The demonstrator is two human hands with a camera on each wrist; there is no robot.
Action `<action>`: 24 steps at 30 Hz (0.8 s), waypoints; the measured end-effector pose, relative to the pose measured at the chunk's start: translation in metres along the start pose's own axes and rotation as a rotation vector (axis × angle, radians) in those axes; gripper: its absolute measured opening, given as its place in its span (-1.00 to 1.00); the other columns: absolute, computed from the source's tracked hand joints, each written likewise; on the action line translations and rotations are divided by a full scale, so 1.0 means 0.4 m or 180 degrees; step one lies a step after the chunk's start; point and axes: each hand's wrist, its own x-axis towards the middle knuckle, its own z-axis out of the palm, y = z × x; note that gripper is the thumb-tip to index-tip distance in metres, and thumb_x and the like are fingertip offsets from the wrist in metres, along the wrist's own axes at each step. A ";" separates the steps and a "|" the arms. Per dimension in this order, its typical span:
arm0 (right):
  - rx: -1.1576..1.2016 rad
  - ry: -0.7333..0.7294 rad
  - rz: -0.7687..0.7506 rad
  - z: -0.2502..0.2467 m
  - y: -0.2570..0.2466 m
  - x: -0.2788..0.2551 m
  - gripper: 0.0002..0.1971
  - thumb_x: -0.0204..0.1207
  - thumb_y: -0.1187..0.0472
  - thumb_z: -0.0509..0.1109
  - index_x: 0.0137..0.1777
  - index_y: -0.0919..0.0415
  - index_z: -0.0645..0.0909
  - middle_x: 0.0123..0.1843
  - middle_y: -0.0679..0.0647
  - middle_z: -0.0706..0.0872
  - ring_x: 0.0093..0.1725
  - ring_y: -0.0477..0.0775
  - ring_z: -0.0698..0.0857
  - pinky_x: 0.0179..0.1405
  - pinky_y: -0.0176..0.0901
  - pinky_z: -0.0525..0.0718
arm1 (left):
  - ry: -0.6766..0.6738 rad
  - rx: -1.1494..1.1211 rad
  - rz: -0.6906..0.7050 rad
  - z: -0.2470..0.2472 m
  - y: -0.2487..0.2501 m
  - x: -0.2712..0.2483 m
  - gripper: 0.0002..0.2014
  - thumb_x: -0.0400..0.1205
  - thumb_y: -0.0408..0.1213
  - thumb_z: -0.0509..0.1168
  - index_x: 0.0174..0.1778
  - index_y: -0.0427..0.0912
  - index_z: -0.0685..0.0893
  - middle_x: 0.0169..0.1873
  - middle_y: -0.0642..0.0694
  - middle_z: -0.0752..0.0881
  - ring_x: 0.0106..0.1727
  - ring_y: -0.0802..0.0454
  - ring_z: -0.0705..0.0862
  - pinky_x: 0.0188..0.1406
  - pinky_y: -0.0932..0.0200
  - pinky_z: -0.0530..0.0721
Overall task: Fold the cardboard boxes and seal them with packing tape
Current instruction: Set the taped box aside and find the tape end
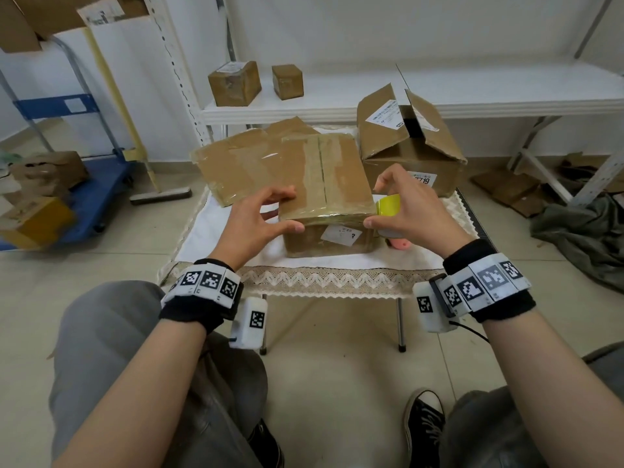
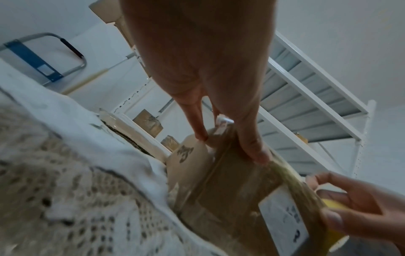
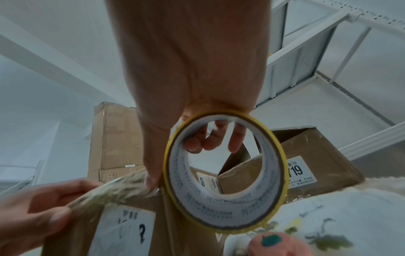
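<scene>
A closed cardboard box (image 1: 324,170) with a white label on its front stands on the low cloth-covered table (image 1: 337,278). My left hand (image 1: 266,214) grips its front left corner, fingers on top and thumb on the front edge. The left wrist view has these fingers (image 2: 252,147) on the box (image 2: 230,190). My right hand (image 1: 405,204) holds a yellow tape roll (image 1: 388,205) at the front right corner. A clear tape strip (image 3: 109,192) runs from the roll (image 3: 219,216) along the front top edge toward my left hand (image 3: 32,216).
A larger open box (image 1: 412,153) stands behind on the right, and flattened taped cardboard (image 1: 236,163) lies behind on the left. A pink object (image 1: 400,244) lies under my right hand. Two small boxes (image 1: 234,82) sit on a white shelf; a blue trolley (image 1: 101,184) stands left.
</scene>
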 end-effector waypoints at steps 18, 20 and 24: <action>-0.0946 -0.0235 -0.0884 -0.010 -0.018 -0.006 -0.46 0.59 0.13 0.49 0.44 -0.46 0.50 0.17 -0.07 0.51 0.10 0.08 0.47 0.14 0.17 0.46 | -0.0946 0.1955 0.0608 0.021 0.064 -0.008 -0.51 0.78 -0.11 0.21 0.60 0.43 0.36 0.51 -0.20 0.34 0.56 -0.08 0.35 0.52 0.01 0.42; -0.0823 -0.0250 -0.0808 -0.011 -0.012 -0.004 -0.54 0.57 0.11 0.51 0.40 -0.36 0.61 0.14 -0.06 0.51 0.12 0.08 0.48 0.18 0.16 0.46 | -0.0811 0.1741 0.0654 0.016 0.052 -0.004 -0.57 0.75 -0.08 0.25 0.53 0.40 0.47 0.45 -0.14 0.41 0.54 0.01 0.37 0.45 0.09 0.44; -0.0095 0.0041 -0.0568 -0.005 0.007 -0.005 -0.71 0.40 0.12 0.66 0.12 -0.08 0.83 0.04 -0.05 0.53 0.09 0.05 0.50 0.17 0.05 0.54 | -0.0685 0.1323 0.0678 -0.007 0.036 0.004 -0.63 0.69 -0.18 0.37 0.37 0.30 0.66 0.45 -0.04 0.53 0.51 0.09 0.44 0.41 0.10 0.45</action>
